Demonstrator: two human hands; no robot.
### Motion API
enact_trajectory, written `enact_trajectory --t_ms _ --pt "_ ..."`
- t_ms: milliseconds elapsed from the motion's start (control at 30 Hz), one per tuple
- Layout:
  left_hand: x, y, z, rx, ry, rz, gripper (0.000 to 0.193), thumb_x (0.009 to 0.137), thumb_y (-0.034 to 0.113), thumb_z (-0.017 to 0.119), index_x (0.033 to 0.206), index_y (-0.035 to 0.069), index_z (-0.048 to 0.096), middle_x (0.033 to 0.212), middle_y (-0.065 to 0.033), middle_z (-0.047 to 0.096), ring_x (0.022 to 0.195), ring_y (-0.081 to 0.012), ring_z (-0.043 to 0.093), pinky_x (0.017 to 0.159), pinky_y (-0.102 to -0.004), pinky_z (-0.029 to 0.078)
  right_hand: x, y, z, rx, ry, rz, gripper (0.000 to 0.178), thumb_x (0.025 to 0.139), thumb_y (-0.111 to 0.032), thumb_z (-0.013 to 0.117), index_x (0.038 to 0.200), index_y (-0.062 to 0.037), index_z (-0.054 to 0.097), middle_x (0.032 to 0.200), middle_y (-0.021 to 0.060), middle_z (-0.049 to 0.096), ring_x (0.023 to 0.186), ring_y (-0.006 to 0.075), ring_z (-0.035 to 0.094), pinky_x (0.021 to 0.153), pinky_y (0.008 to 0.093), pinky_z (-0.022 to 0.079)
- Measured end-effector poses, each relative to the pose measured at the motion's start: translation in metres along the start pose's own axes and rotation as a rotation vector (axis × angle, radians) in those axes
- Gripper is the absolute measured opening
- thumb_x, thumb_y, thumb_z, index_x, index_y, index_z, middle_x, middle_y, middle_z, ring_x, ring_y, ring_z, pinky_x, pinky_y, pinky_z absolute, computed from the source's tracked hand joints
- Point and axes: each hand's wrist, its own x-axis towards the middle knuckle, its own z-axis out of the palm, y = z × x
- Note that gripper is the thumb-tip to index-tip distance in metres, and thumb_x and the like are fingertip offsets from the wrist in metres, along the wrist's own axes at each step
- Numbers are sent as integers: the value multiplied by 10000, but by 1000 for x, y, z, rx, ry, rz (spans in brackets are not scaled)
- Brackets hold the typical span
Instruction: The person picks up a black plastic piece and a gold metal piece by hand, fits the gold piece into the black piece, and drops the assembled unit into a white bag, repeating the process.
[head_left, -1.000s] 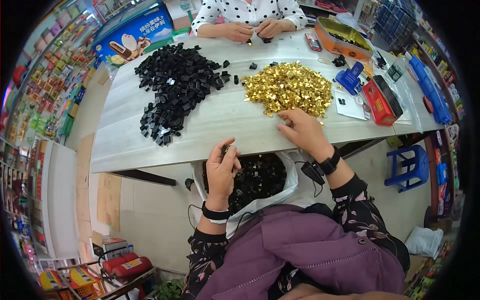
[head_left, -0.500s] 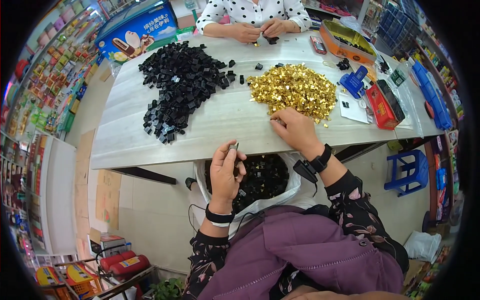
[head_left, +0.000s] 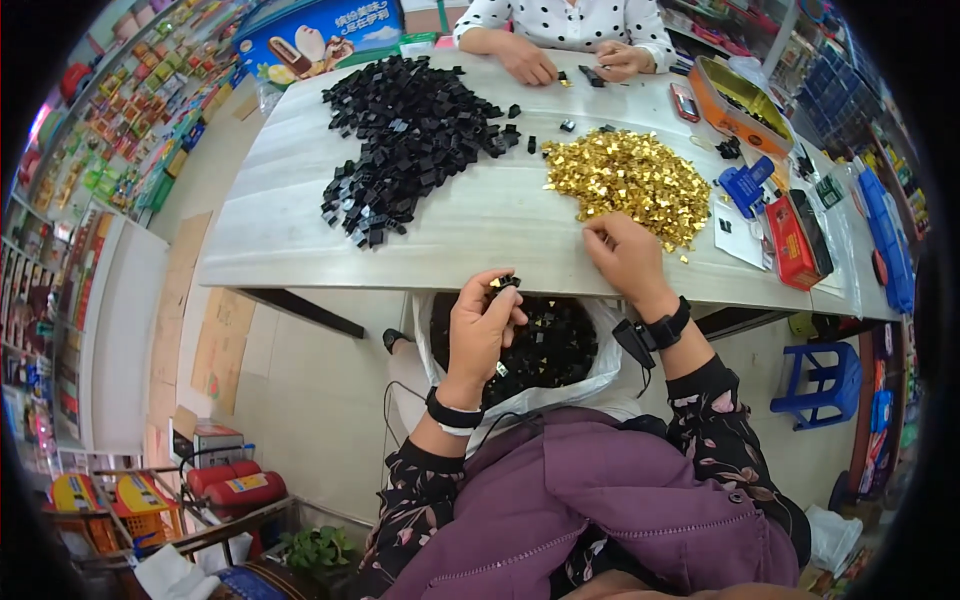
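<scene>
My left hand is closed just off the table's near edge. Between its thumb and forefinger is a small black plastic piece with a bit of gold on it. My right hand rests at the near side of the heap of small shiny gold metal pieces. Its fingers are curled together, and whatever they hold is hidden. A large heap of black plastic pieces lies on the left of the table. Below my hands stands a white sack, filled with black pieces showing gold specks.
Across the table a person's hands handle small black and gold pieces. On the right are an orange tin, a phone, a blue clip-like object and a red box. A blue stool stands on the floor.
The whole view has shifted, so the table's contents appear farther right. My left hand has turned its piece so that black and gold show; my right hand stays by the gold heap.
</scene>
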Motion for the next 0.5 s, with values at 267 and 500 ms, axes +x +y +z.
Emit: enact_trajectory --t_ms 267,500 --pt "-1 -3 12 230 -64 90 229 895 53 539 1123 34 545 844 -48 613 653 -70 579 547 -193 458 -11 -60 -12 1052 -486 449 134 860 -153 620 848 -19 616 759 1 618 674 54 560 570 207 450" --pt "-6 -5 5 316 -83 256 235 889 26 533 1124 22 537 850 -45 624 684 -63 579 615 -210 480 -17 -55 0 1132 -566 572 126 873 -159 608 857 -35 600 742 -13 604 657 45 538 586 187 439"
